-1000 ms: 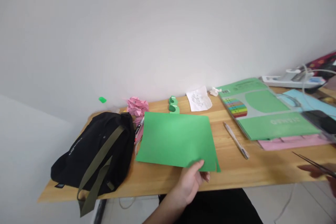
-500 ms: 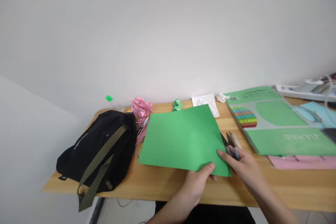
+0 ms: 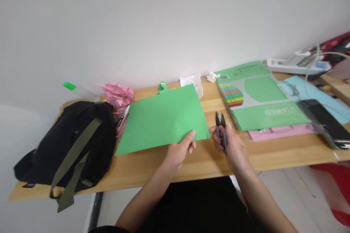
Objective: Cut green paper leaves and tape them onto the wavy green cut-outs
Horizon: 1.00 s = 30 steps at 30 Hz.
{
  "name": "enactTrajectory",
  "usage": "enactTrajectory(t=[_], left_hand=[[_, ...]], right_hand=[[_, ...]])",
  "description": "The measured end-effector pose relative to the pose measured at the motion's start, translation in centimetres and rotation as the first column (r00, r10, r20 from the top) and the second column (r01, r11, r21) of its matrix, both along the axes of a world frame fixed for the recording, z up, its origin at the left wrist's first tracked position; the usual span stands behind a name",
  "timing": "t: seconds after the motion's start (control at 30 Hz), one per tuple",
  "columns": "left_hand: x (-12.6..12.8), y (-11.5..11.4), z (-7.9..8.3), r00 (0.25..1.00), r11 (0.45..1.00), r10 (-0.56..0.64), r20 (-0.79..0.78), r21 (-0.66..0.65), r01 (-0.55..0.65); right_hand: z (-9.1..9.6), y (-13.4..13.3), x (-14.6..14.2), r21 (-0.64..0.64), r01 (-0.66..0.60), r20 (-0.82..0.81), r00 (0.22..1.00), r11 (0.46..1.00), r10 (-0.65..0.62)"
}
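A flat sheet of green paper point(image 3: 164, 118) is pinched near its lower right edge by my left hand point(image 3: 180, 148), thumb on top and fingers underneath. My right hand point(image 3: 232, 145) is closed around a pair of thread snips point(image 3: 221, 131), whose dark blades point away from me and stand apart. The snips are just right of the paper's lower right corner, and no paper shows between the blades. Under the sheet, part of the wooden table point(image 3: 197, 167) is hidden.
A black bag point(image 3: 95, 145) with an olive strap lies left. Behind it are folded pink paper point(image 3: 117, 94) and a glue tube point(image 3: 123, 120). A green paper pack point(image 3: 262, 94), a phone point(image 3: 325, 116) and a power strip point(image 3: 284, 65) are on the right.
My right hand has come away from the paper's corner and now holds the snips upright in plain sight. My left hand still grips the sheet. The camera view has shifted right and down.
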State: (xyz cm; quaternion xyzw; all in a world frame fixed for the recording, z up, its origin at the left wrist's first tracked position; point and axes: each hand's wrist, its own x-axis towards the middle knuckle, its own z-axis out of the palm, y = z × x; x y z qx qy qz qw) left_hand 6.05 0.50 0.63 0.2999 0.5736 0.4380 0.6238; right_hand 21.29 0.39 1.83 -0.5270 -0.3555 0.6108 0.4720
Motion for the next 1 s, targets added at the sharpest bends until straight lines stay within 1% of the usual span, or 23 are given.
enactTrajectory(t=[0.1, 0.17, 0.23, 0.3, 0.43, 0.6, 0.73, 0.87, 0.93, 1.0], left_hand=[[-0.1, 0.6, 0.0, 0.999, 0.998, 0.007, -0.031, 0.058, -0.005], [-0.1, 0.8, 0.1, 0.999, 0.997, 0.015, -0.036, 0.075, -0.012], [-0.1, 0.9, 0.1, 0.999, 0.997, 0.021, -0.026, 0.071, -0.019], [-0.1, 0.9, 0.1, 1.000, 0.998, 0.018, -0.005, 0.058, -0.018], [-0.1, 1.0, 0.1, 1.000, 0.998, 0.005, 0.020, 0.058, -0.006], [0.0, 1.0, 0.1, 1.000, 0.997, -0.026, 0.000, 0.072, 0.026], [0.1, 0.5, 0.1, 0.996, 0.995, -0.082, -0.032, 0.061, 0.084], [0.1, 0.0, 0.1, 0.982, 0.980, -0.148, -0.117, 0.113, 0.161], [0.0, -0.2, 0.1, 0.974, 0.973, -0.163, -0.156, 0.137, 0.185], [-0.2, -0.2, 0.0, 0.971, 0.968, -0.177, -0.161, 0.153, 0.202]], right_hand=[[0.7, -1.4, 0.3, -0.011, -0.040, 0.042, 0.998, 0.999, 0.040], [1.1, -2.1, 0.2, -0.033, -0.118, 0.034, 0.992, 0.992, 0.119], [1.4, -2.5, 0.1, -0.067, -0.219, -0.004, 0.976, 0.973, 0.219], [1.7, -2.6, -0.1, -0.113, -0.268, -0.041, 0.963, 0.957, 0.265], [1.8, -2.3, -0.3, -0.185, -0.266, -0.066, 0.964, 0.946, 0.259], [1.2, -2.2, -0.3, -0.180, -0.311, -0.082, 0.950, 0.933, 0.301], [0.8, -1.9, -0.5, -0.183, -0.269, -0.124, 0.960, 0.945, 0.250], [0.7, -1.3, -0.8, -0.177, -0.214, -0.159, 0.970, 0.961, 0.186], [0.7, -1.2, -0.9, -0.168, -0.198, -0.155, 0.973, 0.966, 0.172], [0.8, -1.1, -0.9, -0.163, -0.195, -0.149, 0.974, 0.967, 0.171]])
